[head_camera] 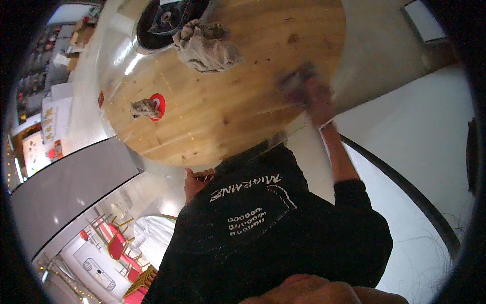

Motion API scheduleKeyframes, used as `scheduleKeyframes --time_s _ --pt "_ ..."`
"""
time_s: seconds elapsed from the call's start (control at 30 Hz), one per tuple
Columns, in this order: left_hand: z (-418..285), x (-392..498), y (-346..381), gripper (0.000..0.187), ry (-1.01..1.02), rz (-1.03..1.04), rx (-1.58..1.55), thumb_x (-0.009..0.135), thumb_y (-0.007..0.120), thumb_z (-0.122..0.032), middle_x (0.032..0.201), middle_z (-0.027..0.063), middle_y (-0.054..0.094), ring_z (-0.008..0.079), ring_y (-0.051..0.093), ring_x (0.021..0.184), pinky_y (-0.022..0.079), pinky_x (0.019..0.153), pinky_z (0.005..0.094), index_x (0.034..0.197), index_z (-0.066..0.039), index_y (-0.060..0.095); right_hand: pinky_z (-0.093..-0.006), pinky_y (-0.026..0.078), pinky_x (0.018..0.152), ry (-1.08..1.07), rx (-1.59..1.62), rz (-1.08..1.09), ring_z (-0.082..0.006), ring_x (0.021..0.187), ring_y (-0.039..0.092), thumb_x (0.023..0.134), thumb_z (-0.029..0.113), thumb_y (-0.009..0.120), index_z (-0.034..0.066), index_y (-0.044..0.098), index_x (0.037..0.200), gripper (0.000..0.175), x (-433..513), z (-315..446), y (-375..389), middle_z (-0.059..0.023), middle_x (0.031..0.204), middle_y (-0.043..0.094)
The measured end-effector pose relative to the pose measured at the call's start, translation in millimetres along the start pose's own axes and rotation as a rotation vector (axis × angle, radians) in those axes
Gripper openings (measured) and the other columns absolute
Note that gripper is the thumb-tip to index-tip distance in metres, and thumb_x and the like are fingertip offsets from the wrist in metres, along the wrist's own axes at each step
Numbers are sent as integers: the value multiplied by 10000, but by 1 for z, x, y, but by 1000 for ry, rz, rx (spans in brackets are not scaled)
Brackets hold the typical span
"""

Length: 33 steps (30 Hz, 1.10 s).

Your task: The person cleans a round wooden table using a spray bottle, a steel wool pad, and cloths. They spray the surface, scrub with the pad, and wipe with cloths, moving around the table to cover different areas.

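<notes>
My right hand (317, 93) is motion-blurred over the right part of a round wood-grain tabletop (243, 98), on a blurred dark thing that looks like a cloth (298, 79). At the near edge, my left hand (196, 183) has its fingers curled at the clear rim of the table. A crumpled grey-beige cloth (209, 53) lies towards the far side. Further left, a smaller crumpled cloth (146, 108) partly covers a round red-and-white piece (162, 106).
A round dark recess with a metal rim (146, 49) is set in the far part of the table. Red-seated chairs (115, 247) and a white-draped surface (153, 233) stand at lower left. A white box-like object (425, 22) is at upper right.
</notes>
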<state>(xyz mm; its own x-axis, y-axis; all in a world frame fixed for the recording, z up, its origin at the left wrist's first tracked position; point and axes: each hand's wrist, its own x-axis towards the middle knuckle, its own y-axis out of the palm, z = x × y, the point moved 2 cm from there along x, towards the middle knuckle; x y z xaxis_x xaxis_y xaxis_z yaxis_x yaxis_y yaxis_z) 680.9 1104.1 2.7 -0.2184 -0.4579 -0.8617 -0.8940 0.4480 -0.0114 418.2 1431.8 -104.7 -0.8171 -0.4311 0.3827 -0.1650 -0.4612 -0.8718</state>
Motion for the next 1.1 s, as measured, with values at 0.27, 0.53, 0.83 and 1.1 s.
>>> scheduleKeyframes --time_s 0.27,0.53,0.83,1.1 --pt "9 21 -23 626 -29 165 -98 939 463 -545 957 200 464 383 502 1069 423 976 559 967 77 403 -523 439 868 -40 -50 317 -312 1082 544 829 270 579 125 588 1119 325 -20 78 4 -109 1120 582" --pt "15 41 -40 633 -72 159 -174 951 426 -557 1012 226 470 402 522 1070 439 951 557 970 75 390 -471 455 921 -388 303 81 -293 1080 555 809 257 592 152 605 1116 325 11 101 47 -100 1175 582" --pt "-4 18 -12 563 -59 -29 -102 973 414 -512 898 184 467 374 542 988 459 917 554 898 46 402 -440 458 902 360 -224 -236 -281 1043 557 795 276 593 179 616 1099 320 116 -129 39 -68 1195 573" --pt "-5 12 -16 667 127 93 355 921 408 -622 886 172 592 311 589 939 481 885 429 925 36 522 -412 461 886 -117 104 44 -270 1011 558 782 294 593 203 627 1084 317 80 105 117 -39 1213 564"
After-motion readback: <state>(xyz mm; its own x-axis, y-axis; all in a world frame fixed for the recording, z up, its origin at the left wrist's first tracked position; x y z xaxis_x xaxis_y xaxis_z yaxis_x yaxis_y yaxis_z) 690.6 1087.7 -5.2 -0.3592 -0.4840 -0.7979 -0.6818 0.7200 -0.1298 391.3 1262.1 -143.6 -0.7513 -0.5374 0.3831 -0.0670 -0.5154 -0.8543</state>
